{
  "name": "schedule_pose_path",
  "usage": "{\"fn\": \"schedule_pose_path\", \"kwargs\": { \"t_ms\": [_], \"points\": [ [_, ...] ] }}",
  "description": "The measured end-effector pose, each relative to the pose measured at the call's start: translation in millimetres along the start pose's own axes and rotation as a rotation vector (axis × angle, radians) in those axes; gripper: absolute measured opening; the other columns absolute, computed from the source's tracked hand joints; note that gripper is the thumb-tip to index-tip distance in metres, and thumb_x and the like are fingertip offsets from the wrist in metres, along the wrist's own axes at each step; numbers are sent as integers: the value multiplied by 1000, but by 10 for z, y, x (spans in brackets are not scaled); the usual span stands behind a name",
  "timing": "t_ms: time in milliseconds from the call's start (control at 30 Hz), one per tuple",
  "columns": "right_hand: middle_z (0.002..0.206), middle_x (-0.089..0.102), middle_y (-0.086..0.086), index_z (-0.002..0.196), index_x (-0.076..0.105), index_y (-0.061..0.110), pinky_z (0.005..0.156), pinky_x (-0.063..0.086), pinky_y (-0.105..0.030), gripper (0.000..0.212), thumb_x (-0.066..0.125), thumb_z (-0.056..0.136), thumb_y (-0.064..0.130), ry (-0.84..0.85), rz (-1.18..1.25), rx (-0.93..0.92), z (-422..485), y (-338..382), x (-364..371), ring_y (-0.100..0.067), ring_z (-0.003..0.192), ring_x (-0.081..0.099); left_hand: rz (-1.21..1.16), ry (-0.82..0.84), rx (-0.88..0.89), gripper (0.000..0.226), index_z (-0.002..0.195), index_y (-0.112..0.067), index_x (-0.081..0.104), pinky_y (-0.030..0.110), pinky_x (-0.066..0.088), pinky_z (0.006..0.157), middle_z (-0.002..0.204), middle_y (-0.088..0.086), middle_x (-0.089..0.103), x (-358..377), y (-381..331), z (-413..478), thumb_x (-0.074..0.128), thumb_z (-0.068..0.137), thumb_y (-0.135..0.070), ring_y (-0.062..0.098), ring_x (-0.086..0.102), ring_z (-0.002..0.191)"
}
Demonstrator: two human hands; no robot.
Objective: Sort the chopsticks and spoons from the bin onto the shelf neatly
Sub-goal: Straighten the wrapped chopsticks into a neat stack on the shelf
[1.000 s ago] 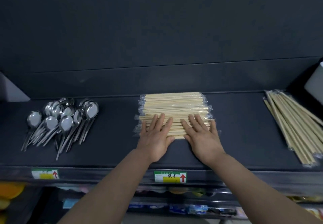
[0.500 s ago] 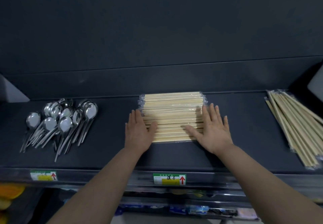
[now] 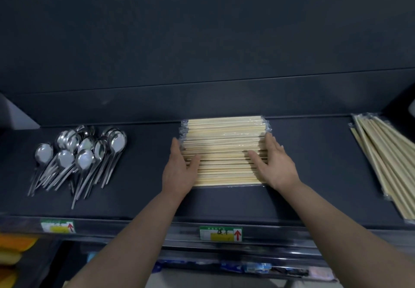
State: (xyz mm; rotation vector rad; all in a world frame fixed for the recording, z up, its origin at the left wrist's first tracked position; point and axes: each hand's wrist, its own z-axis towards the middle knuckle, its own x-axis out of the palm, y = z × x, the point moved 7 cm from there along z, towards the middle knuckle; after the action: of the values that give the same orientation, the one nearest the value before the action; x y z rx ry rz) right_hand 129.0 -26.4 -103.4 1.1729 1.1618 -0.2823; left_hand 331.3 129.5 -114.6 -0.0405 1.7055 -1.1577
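A flat stack of wrapped wooden chopsticks (image 3: pixel 224 148) lies crosswise in the middle of the dark shelf (image 3: pixel 143 188). My left hand (image 3: pixel 179 168) presses with straight fingers against the stack's left end, its thumb lying on top. My right hand (image 3: pixel 276 164) presses the same way against the right end, thumb on top. Several steel spoons (image 3: pixel 83 152) lie in a loose pile at the left of the shelf. A second bundle of wrapped chopsticks (image 3: pixel 386 161) lies slanted at the right. The bin is out of view.
The shelf's front rail carries a green and yellow price label (image 3: pixel 221 233) below the stack and another label (image 3: pixel 58 226) at the left. A dark back wall (image 3: pixel 202 40) rises behind. A lower shelf shows packaged goods (image 3: pixel 247 267) and orange items (image 3: pixel 13 251).
My hands have slid off the top of the stack and outward to its two ends, then closed in against those ends. The stack looks squarer.
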Motion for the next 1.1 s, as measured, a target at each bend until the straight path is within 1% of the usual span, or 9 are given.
{"fn": "schedule_pose_path", "kwargs": {
  "t_ms": [100, 267, 400, 533, 633, 733, 900, 1000, 1100],
  "points": [
    [161, 5, -7, 153, 4, 8, 121, 2, -36, 88, 29, 92, 66, -97, -111, -4, -16, -54, 5, -19, 148, 0, -7, -64, -46, 91, 154, -19, -7, 40, 35, 112, 160, 3, 22, -28, 64, 11, 52, 93, -50, 23, 39, 138],
    [160, 16, -5, 154, 9, 10, 121, -1, -38, 81, 22, 94, 63, -78, -156, -24, 3, -83, 55, -15, 148, 0, 126, -51, 21, 91, 154, -8, -2, 33, 5, 122, 158, 5, 28, 18, 64, 31, 47, 93, -54, 21, 25, 145],
    [159, 18, -6, 153, 18, 10, 121, 1, -36, 78, 26, 95, 61, -139, -166, -28, -19, -69, 24, -15, 148, 4, 143, -58, 34, 90, 154, -9, -2, 34, 7, 122, 160, 7, 22, 10, 67, 24, 47, 93, -54, 21, 21, 146],
    [155, 30, -7, 149, 29, 12, 121, 10, -38, 77, 23, 93, 64, -134, -130, -65, -8, -69, 19, -16, 147, 16, 158, -44, 74, 86, 154, -11, 8, 40, 15, 121, 157, 6, 29, -8, 2, 17, 45, 92, -57, 21, 31, 142],
    [159, 16, -12, 153, 13, 8, 121, 6, -36, 84, 25, 92, 65, -140, -144, 36, -25, -140, -25, -20, 148, 8, 108, -53, 2, 90, 154, -8, -2, 41, 19, 120, 162, 7, 11, -59, -3, 20, 49, 94, -52, 22, 13, 149],
    [161, 5, -9, 153, -1, 7, 120, -5, -37, 89, 16, 90, 68, -86, -209, 95, -108, -178, 13, -18, 149, -2, 91, -42, -11, 90, 153, -6, -3, 43, 16, 121, 161, 9, 13, -45, -20, -13, 48, 95, -51, 26, 13, 148],
    [160, 9, -7, 153, -2, 9, 120, 2, -33, 78, 23, 97, 57, -27, -114, 18, -184, -82, 18, -17, 148, 3, 14, -18, -29, 76, 154, -15, -7, 35, 33, 112, 159, 2, 24, 9, 38, -62, 43, 100, -31, 26, 29, 143],
    [161, 4, -3, 154, -3, 13, 118, 12, -34, 76, 32, 99, 52, -31, 23, 47, -196, -84, -18, -21, 148, 6, -107, -62, -85, 69, 155, -14, -5, 22, 26, 104, 159, 0, 24, -42, 47, -64, 39, 102, -16, 18, 32, 141],
    [161, 1, -3, 154, 4, 13, 119, 12, -35, 71, 31, 99, 49, -59, 26, 26, -213, -108, -16, -20, 148, 7, -90, -74, -95, 62, 155, -13, 3, 30, 25, 113, 155, 6, 33, -70, 86, -85, 35, 102, -14, 23, 34, 140]
  ]
}}
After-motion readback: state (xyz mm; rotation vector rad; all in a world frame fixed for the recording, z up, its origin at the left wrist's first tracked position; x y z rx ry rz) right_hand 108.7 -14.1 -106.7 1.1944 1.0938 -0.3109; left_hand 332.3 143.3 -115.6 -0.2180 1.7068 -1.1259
